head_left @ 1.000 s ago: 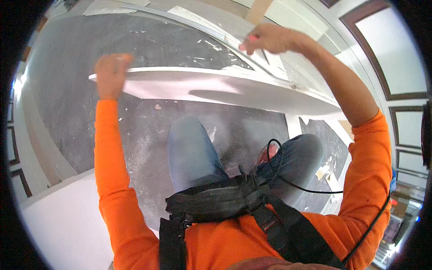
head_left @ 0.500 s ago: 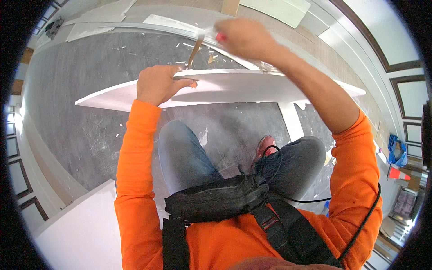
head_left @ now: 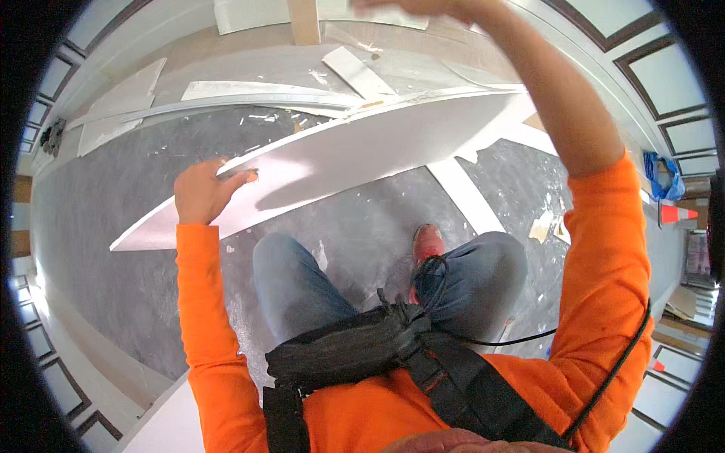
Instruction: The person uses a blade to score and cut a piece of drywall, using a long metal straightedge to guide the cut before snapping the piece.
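Note:
A long white board (head_left: 377,143), which looks like plasterboard, stands tilted on its long edge across the floor in front of my knees. My left hand (head_left: 202,192) grips its upper edge toward the left end, thumb on the near face and fingers over the far side. A dark streak lies by that thumb; I cannot make out whether it is shadow or an object. Beyond the board's far edge, my right hand (head_left: 423,6) is raised at the top rim of the picture, blurred and partly cut off. Whatever it may hold is not visible.
White strips (head_left: 468,198) lie on the dark floor under and beyond the board, among scattered scraps. A long metal profile (head_left: 249,100) runs behind. At right are a blue bag (head_left: 664,177) and an orange cone (head_left: 677,214). Another white panel (head_left: 162,423) lies at lower left.
My right hand has swung up and away from the board; the red-handled tool it held is out of sight. The board now slants more, its left end lower, and my left hand sits further left.

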The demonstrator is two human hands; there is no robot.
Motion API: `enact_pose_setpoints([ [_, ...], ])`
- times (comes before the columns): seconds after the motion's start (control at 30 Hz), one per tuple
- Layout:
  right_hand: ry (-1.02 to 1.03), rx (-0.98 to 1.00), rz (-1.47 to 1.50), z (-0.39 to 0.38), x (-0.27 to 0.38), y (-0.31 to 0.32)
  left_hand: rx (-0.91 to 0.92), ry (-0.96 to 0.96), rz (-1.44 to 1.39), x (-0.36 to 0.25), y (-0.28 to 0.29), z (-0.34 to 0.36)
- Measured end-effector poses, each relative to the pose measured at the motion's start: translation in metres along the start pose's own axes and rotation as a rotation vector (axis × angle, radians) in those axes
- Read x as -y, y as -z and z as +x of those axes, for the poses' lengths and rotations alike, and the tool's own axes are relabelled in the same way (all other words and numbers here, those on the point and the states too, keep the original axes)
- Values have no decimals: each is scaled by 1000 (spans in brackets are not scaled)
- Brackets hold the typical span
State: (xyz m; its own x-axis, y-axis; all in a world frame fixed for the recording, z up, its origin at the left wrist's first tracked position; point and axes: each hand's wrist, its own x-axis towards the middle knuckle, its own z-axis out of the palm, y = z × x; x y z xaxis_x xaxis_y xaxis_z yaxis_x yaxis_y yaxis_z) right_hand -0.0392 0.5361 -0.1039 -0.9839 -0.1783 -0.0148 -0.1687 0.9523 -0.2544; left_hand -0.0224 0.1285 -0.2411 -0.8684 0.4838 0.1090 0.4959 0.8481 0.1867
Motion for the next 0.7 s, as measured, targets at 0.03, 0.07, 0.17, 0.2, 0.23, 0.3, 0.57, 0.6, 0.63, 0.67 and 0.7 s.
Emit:
enact_pose_setpoints([
  [0.03, -22, 77, 12, -27, 23, -19, -13, -5, 12, 2, 7, -1],
  [0.07, 9, 195, -74, -57, 53, -29, -30, -8, 19, 1, 11, 0],
  [0.17, 182, 177, -23, -81, 42, -76, -17, -26, 14, -6, 4, 4],
  [0.2, 138, 246, -14, -77, 44, -78, -2, -29, 18, -4, -1, 5],
  [0.23, 98, 312, 4, -70, 53, -74, -19, -29, 15, -1, -2, 4],
  [0.3, 50, 294, 93, -71, 50, -73, -54, -26, 12, 3, -4, 0],
  [0.57, -269, -407, 336, -78, -71, 23, -32, -16, 17, 9, -8, 4],
  [0.6, -232, -265, 29, -74, -62, 27, -75, -19, -16, 13, -13, 5],
  [0.63, -165, -139, -267, -71, -58, 24, -23, 5, -42, 4, -12, 4],
  [0.67, -19, -233, -329, -68, -66, -3, 30, 31, -69, -8, -9, 3],
  [0.7, -114, -171, -159, -83, -24, -17, 77, 71, -72, -4, 2, 1],
])
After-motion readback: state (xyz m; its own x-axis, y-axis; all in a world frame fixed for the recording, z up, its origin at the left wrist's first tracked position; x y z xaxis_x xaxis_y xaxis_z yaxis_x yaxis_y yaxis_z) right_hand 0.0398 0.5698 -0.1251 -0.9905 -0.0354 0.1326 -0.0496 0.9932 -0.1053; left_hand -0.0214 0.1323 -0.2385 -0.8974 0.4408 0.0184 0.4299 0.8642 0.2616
